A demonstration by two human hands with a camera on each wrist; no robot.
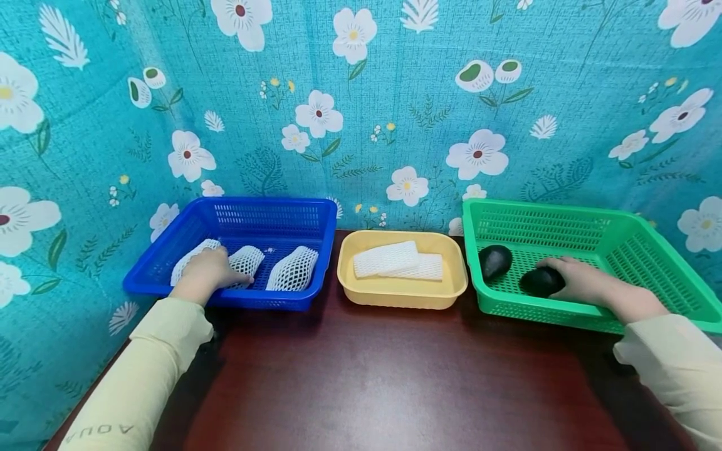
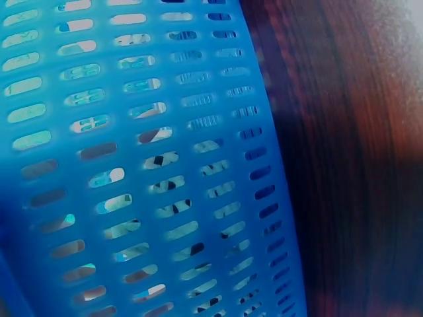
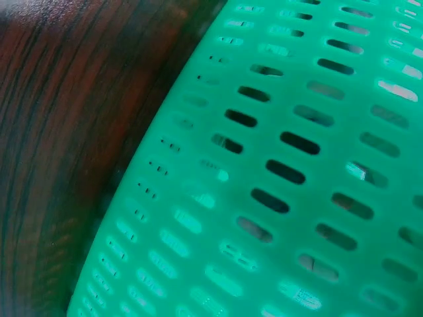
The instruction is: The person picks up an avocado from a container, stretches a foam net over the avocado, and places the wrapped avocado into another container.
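Inside the blue basket [image 1: 282, 304] lie several dark things in white foam net sleeves: a left one [image 1: 188, 257], a middle one [image 1: 248, 258] and a right one [image 1: 293, 269]. My left hand [image 1: 207, 270] lies over the left one, its thumb reaching across the near end of the middle one; its other fingers are mostly hidden. In the green basket [image 1: 524, 308], my right hand [image 1: 581, 279] grips a dark avocado [image 1: 541, 282], fingers over its top. Another avocado [image 1: 495, 262] rests at that basket's left end. The wrist views show only basket walls, with both hands hidden.
Between the baskets stands a yellow tray [image 1: 400, 299] with two flat foam net sleeves [image 1: 389, 259], one overlapping the other. A dark wooden table [image 1: 389, 376] bears everything. Behind it hangs a teal flowered cloth [image 1: 383, 113].
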